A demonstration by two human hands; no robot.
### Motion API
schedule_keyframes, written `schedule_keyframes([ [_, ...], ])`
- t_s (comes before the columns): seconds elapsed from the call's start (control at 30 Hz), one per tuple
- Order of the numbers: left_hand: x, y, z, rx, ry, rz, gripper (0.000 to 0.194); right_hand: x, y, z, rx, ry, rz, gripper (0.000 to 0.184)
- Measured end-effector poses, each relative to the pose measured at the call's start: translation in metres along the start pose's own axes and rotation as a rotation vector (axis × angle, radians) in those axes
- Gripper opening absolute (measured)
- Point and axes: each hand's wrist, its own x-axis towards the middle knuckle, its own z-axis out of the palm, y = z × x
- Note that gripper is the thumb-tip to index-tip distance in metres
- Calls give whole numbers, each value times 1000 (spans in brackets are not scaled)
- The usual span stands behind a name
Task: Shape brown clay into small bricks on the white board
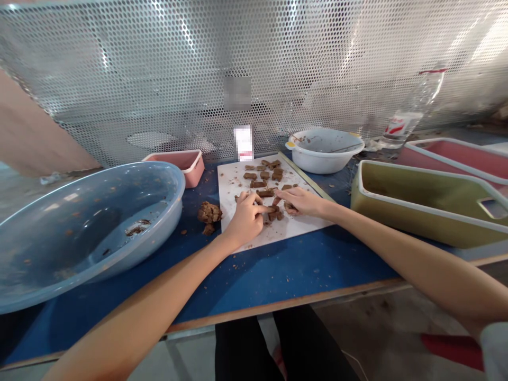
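My left hand (249, 216) rests over a white board (238, 241), fingers apart, one digit stretched to a brown clay piece (273, 214). From the right, my right hand (301, 201) reaches in with its index finger stretched toward the end of a clay roll (265, 193). Its other fingers are curled beside a clay chunk (291, 209); I see no clear grip on it. Farther back on the board lie several small clay blocks (264, 175) and another short roll (259, 184). A rough clay lump (209, 212) sits just left of the board.
A big blue basin (159, 233) fills the left side, with a pink container (193, 170) behind it. At the right stand a white basin (323, 161), an olive bin (405, 211), a red bin (448, 159) and a plastic bottle (408, 114). Perforated metal (159, 79) walls the back.
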Motion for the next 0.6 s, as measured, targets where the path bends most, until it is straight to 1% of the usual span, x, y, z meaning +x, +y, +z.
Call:
schedule_keyframes([
  [0.4,-1,0,0,17,-7,-11,53,-3,-4,2,-75,30,-17,53],
  [0.53,-1,0,1,16,2,-7,51,-6,-7,1,-152,52,-23,47],
  [0.6,-1,0,1,18,0,-7,51,-9,-10,-1,-243,86,-56,44],
])
